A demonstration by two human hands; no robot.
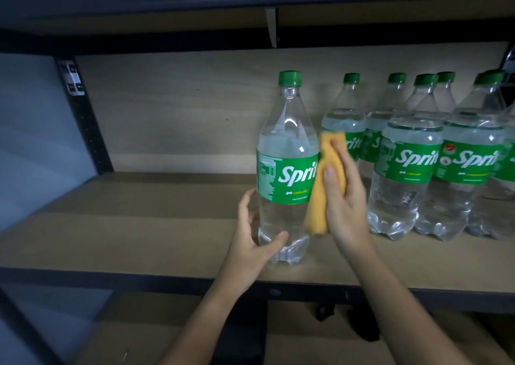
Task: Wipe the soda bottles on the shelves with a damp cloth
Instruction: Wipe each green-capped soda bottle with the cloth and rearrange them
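The lower body of the front Sprite bottle (pixel 287 169), standing on the shelf (pixel 139 225), is cupped by the left hand (pixel 255 242), and should be held steady. The yellow cloth (pixel 324 186), gripped in the right hand (pixel 344 197), is pressed against its right side; label and shoulder are best wiped firmly. The remaining bottles (pixel 434 158) wait behind, at right.
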